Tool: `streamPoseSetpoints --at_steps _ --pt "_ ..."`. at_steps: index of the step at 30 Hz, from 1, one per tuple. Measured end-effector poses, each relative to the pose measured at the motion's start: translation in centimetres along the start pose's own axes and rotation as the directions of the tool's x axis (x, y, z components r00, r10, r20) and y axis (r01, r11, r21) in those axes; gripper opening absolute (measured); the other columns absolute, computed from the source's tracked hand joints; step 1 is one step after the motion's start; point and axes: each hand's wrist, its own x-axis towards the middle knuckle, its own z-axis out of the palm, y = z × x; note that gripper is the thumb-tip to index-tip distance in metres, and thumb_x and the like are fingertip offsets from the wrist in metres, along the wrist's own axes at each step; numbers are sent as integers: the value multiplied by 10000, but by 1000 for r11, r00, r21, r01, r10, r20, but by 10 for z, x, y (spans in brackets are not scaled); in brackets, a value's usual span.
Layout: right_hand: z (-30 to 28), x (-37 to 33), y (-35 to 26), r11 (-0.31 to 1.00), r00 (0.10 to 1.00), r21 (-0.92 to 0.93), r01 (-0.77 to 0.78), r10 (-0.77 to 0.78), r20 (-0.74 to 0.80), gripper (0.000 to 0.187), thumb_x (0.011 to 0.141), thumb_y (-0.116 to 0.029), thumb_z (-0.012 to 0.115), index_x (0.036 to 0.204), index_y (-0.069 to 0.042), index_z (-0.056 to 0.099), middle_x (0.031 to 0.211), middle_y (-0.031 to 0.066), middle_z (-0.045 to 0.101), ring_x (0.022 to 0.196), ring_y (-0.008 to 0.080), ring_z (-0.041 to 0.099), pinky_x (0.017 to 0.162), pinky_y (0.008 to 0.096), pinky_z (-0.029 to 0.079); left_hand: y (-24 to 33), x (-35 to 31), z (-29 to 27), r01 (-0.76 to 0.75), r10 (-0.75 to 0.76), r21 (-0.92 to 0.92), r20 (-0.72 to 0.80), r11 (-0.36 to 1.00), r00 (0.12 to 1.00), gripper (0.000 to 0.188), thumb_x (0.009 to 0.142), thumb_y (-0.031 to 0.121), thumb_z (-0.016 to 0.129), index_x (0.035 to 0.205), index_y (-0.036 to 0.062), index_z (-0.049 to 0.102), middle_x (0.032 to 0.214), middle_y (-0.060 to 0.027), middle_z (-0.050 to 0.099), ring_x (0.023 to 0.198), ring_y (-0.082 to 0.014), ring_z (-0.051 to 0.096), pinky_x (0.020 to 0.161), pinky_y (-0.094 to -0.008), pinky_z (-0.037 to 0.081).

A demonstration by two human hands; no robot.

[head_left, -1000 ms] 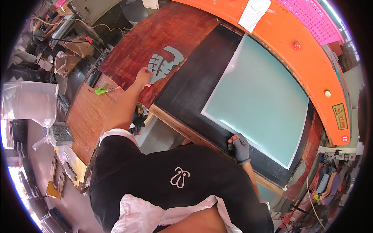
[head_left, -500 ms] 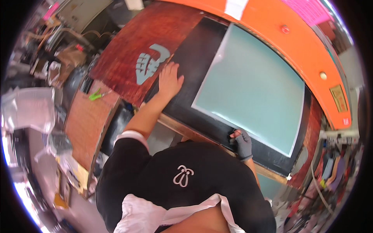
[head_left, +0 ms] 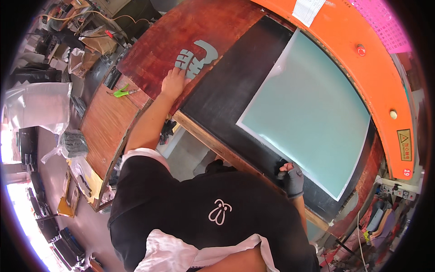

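The left hand is shifting from over the black board onto grey pieces near the red tabletop's right edge, grip unclear; the gloved right hand is staying curled closed.

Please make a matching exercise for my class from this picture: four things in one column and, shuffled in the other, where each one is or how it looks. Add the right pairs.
Column 1
1. Left hand
2. Right hand
3. Pale blue-green sheet
4. Green-handled tool

Column 2
A. In a grey glove that leaves the fingertips bare
B. Lying on the brown side table
C. Bare, at the grey cut-out shape on the red-brown board
D. Lying on the black board

Right pairs: 1-C, 2-A, 3-D, 4-B
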Motion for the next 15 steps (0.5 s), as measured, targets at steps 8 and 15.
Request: streamPoseSetpoints --at_steps 8,15 --pt "4 -1 1 999 999 5 32 -32 -20 193 911 -224 573 913 -33 600 758 63 639 594 130 569 548 272 486 -10 18 -10 -147 116 141 207 979 971 163 856 120 474 977 61 567 1048 -124 560 958 -293 588 751 -394 524" --pt "2 0 4 1000 998 -21 23 -25 -59 216 894 -251 588 932 -39 611 783 71 648 626 140 593 562 277 503 -20 7 -12 -200 204 -50 92 978 975 217 851 223 533 993 70 589 1020 -125 585 920 -318 598 791 -441 497"
